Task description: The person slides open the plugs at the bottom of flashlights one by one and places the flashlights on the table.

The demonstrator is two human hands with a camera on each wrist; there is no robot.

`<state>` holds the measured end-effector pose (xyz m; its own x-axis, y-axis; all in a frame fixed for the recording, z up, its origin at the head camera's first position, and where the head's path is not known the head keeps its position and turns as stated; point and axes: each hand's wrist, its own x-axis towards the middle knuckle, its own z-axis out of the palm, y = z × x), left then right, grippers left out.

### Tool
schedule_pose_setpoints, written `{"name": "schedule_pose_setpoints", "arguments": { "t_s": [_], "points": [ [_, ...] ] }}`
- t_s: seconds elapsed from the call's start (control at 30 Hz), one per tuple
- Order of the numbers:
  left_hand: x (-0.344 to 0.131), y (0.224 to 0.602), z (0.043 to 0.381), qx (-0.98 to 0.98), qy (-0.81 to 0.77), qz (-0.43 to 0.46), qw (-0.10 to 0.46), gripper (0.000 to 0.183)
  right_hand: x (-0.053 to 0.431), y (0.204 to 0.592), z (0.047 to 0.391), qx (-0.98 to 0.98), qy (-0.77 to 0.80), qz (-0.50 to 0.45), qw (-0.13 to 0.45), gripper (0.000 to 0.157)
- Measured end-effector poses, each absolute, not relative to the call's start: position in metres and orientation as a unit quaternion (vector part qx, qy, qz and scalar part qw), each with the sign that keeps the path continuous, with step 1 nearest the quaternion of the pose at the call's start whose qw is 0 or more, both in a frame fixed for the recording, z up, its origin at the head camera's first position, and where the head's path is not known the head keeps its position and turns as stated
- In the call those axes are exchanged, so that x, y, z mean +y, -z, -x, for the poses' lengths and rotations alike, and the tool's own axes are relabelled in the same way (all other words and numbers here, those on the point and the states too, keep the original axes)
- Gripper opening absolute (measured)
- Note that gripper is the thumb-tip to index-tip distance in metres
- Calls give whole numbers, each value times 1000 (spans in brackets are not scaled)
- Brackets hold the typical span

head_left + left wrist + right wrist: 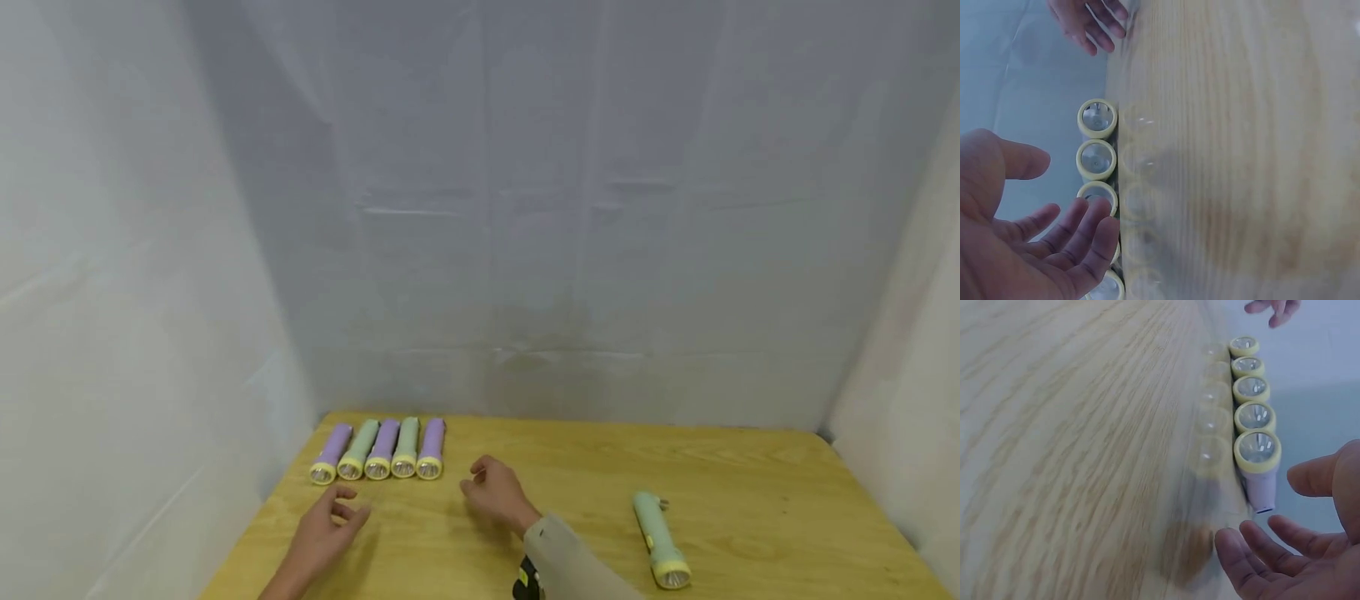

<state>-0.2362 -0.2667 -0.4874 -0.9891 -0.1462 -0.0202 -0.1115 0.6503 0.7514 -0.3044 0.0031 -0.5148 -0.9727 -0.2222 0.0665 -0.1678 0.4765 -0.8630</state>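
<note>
Several flashlights lie side by side in a row at the back left of the table, purple and green by turns, their yellow-rimmed lenses facing the front. The leftmost is a purple flashlight (332,452); a second purple flashlight (432,448) ends the row on the right. My left hand (321,528) hovers in front of the row's left end, its fingers loosely bent and holding nothing. To the right of the row is my right hand (497,493), fingers relaxed, also without anything in it. In the right wrist view its fingertips are near the end purple flashlight (1261,486).
A single green flashlight (656,533) lies apart at the table's right front, lens toward the front edge. The wooden table (735,475) is bordered by a pale sheet wall (525,250) behind and by sheets at both sides.
</note>
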Motion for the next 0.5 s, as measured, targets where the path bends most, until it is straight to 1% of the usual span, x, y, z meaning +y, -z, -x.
{"name": "schedule_pose_setpoints", "arguments": {
  "t_s": [0.17, 0.37, 0.5],
  "points": [
    [-272, 487, 224, -907, 413, -84, 10, 49, -12, 520, 311, 852, 510, 117, 12, 34],
    [-273, 493, 215, -904, 416, -99, 3, 46, -25, 521, 315, 857, 505, 105, -3, 36],
    [-274, 497, 211, -903, 417, -104, 1, 45, -29, 518, 315, 860, 503, 87, 7, 39]
  ]
}}
